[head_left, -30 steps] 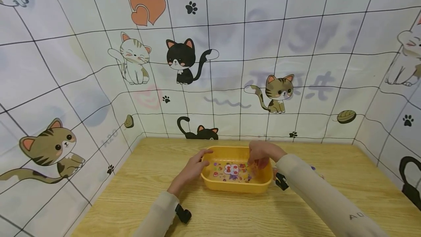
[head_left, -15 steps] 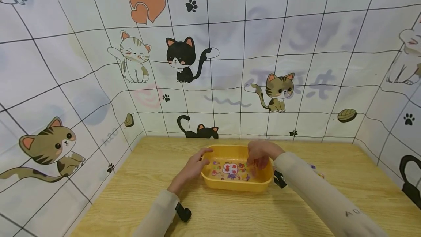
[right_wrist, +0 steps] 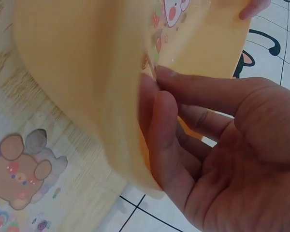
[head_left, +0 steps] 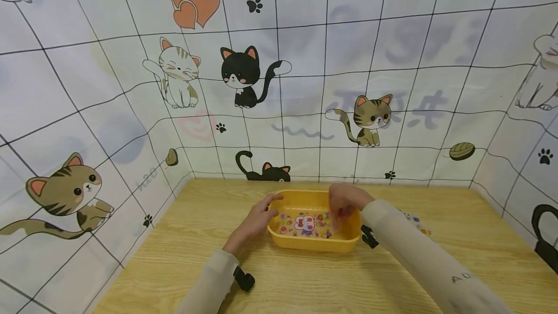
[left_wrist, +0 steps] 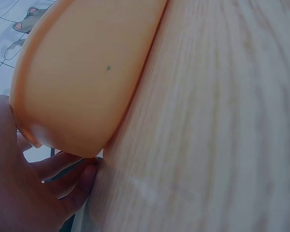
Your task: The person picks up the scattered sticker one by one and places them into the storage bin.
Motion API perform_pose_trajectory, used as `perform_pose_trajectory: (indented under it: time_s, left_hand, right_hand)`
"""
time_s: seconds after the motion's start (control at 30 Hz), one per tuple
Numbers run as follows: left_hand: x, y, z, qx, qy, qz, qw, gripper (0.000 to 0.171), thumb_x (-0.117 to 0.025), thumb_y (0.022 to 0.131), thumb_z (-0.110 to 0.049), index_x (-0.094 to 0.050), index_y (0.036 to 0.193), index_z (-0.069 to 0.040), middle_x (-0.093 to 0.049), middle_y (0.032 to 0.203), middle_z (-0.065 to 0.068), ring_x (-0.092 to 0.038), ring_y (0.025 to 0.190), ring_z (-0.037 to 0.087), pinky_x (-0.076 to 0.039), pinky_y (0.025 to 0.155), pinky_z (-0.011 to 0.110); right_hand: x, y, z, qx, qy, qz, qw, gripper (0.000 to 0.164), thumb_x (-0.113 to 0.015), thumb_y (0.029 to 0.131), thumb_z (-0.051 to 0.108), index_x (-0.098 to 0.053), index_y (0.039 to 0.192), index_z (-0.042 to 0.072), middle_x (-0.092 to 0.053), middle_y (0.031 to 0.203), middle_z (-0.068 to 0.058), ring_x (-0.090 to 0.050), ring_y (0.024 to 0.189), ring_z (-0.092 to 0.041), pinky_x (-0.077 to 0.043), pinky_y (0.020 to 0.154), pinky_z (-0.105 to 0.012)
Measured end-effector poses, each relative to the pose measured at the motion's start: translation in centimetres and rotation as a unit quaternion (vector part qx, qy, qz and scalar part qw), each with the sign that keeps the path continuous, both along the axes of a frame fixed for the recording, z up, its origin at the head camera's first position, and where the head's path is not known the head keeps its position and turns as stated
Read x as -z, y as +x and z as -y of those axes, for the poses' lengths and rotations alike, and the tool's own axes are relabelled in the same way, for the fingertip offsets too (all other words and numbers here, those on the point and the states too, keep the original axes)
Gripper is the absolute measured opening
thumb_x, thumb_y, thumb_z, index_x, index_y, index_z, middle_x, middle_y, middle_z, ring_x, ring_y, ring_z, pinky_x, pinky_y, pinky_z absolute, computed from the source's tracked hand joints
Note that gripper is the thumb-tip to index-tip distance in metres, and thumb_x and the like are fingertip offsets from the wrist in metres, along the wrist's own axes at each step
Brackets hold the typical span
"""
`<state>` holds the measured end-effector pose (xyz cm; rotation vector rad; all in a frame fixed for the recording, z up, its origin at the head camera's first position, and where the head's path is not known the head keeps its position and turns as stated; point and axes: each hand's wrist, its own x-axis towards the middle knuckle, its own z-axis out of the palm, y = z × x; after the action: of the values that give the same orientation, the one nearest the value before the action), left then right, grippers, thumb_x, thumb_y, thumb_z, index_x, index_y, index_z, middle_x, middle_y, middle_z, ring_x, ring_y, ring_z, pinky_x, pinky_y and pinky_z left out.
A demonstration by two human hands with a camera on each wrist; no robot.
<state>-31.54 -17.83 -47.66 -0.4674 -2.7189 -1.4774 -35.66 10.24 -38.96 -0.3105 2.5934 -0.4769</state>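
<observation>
A yellow plastic basin (head_left: pixel 311 243) stands on the wooden table, a clear sticker sheet (head_left: pixel 305 225) with a white bunny and small colourful pictures lying over its floor. My left hand (head_left: pixel 257 218) grips the basin's left end, thumb at the rim. In the left wrist view, its fingers curl around the outer corner near the table. My right hand (head_left: pixel 346 200) reaches inside the right end, thumb and forefinger pinching the sheet's right edge. The basin's wall partly hides these fingertips in the right wrist view.
Right of the basin lies another sticker sheet (right_wrist: pixel 21 169) with a brown bear, partly behind the right sleeve (head_left: pixel 405 241) in the head view. A cat-print covering (head_left: pixel 301 86) surrounds the table's back and sides. Black straps (head_left: pixel 243 279) sit at the wrists.
The bunny picture has shifted slightly left inside the basin. The right forearm has edged left, showing more of the sheet beside it. The left hand keeps its grip.
</observation>
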Motion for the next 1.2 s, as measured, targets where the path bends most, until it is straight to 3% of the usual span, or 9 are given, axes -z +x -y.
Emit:
perform_pose_trajectory:
  time_s: [0.17, 0.4, 0.6, 0.9, 1.2]
  left_hand:
    - [-0.06, 0.1, 0.03, 0.003, 0.001, -0.005, 1.0, 0.046, -0.051, 0.099, -0.012, -0.057, 0.144, -0.017, -0.05, 0.158, 0.011, -0.041, 0.15, 0.036, -0.035, 0.121, 0.058]
    - [-0.16, 0.26, -0.02, -0.004, 0.004, 0.002, 1.0, 0.046, -0.051, 0.1, -0.012, -0.057, 0.145, -0.018, -0.048, 0.16, 0.009, -0.039, 0.152, 0.034, -0.033, 0.123, 0.056]
    - [-0.1, 0.24, 0.04, 0.0, 0.002, -0.001, 1.0, 0.047, -0.051, 0.099, -0.012, -0.056, 0.145, -0.018, -0.049, 0.159, 0.009, -0.04, 0.151, 0.035, -0.034, 0.122, 0.057]
    - [0.02, 0.03, -0.05, 0.003, 0.005, -0.006, 1.0, 0.046, -0.051, 0.099, -0.012, -0.057, 0.144, -0.017, -0.049, 0.159, 0.012, -0.042, 0.149, 0.037, -0.035, 0.121, 0.059]
    - [-0.05, 0.2, 0.0, 0.004, 0.001, -0.005, 1.0, 0.046, -0.051, 0.099, -0.012, -0.057, 0.145, -0.017, -0.048, 0.159, 0.012, -0.043, 0.148, 0.037, -0.037, 0.12, 0.059]
  right_hand:
    - [-0.03, 0.17, 0.11, -0.015, 0.016, 0.006, 1.0, 0.013, -0.084, 0.082, 0.008, -0.077, 0.072, 0.004, -0.064, 0.061, -0.002, -0.055, 0.049, -0.01, -0.053, 0.05, -0.021]
    - [-0.22, 0.71, 0.33, -0.018, 0.016, 0.012, 1.0, 0.011, -0.084, 0.083, 0.008, -0.076, 0.078, 0.002, -0.069, 0.065, -0.005, -0.06, 0.05, -0.012, -0.061, 0.059, -0.027]
    - [-0.2, 0.73, 0.48, -0.012, 0.027, 0.018, 0.999, 0.007, -0.078, 0.087, 0.008, -0.074, 0.083, 0.003, -0.069, 0.07, -0.007, -0.06, 0.053, -0.014, -0.059, 0.058, -0.026]
    - [0.28, 0.49, 0.6, -0.02, 0.065, 0.017, 0.998, 0.012, -0.083, 0.084, 0.014, -0.075, 0.081, 0.005, -0.075, 0.076, -0.008, -0.068, 0.061, -0.018, -0.061, 0.061, -0.029]
    - [0.25, 0.58, 0.69, -0.018, 0.071, 0.018, 0.997, 0.014, -0.083, 0.085, 0.017, -0.074, 0.085, 0.005, -0.076, 0.08, -0.01, -0.073, 0.067, -0.02, -0.062, 0.064, -0.03]
